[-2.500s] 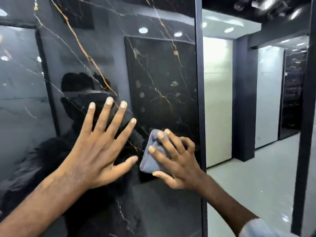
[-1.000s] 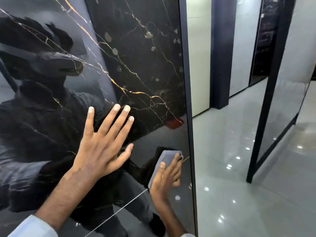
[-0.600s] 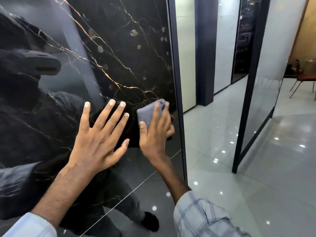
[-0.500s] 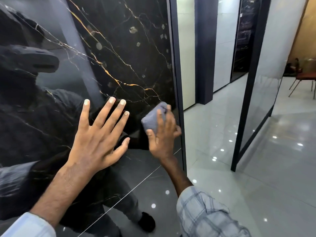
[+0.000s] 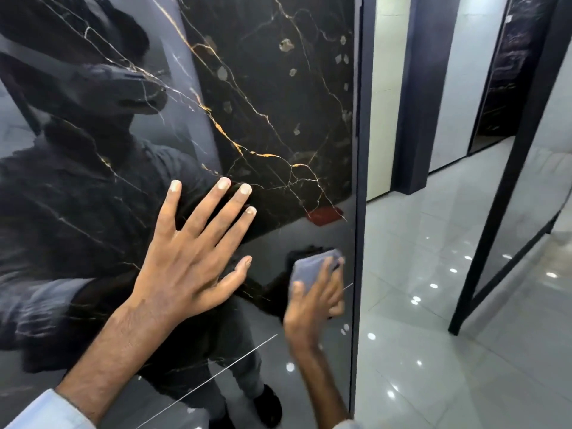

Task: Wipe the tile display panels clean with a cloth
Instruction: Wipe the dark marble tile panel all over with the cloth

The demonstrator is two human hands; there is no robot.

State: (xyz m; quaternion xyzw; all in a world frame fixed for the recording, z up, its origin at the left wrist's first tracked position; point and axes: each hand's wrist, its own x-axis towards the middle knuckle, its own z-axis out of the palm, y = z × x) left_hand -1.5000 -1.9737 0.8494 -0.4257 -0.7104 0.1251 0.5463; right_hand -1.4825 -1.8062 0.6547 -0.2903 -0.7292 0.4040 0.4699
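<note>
A glossy black tile panel [image 5: 278, 103] with gold veins fills the left of the head view and mirrors a person. My left hand [image 5: 192, 261] lies flat on it with fingers spread. To its lower right, my right hand [image 5: 312, 305] holds a folded grey cloth [image 5: 309, 267] against the panel, thumb on the cloth's left edge and fingers over its front. The hand is motion-blurred. The cloth sits close to the panel's right edge.
A dark metal frame [image 5: 359, 181] runs down the panel's right side. Beyond it lies shiny pale floor [image 5: 433, 351], a dark pillar [image 5: 411, 103] and another black-framed panel [image 5: 510, 181] leaning at the right.
My right hand has slid the cloth down the panel, from beside my left fingertips to below thumb level near the right edge. My left hand stays pressed in place.
</note>
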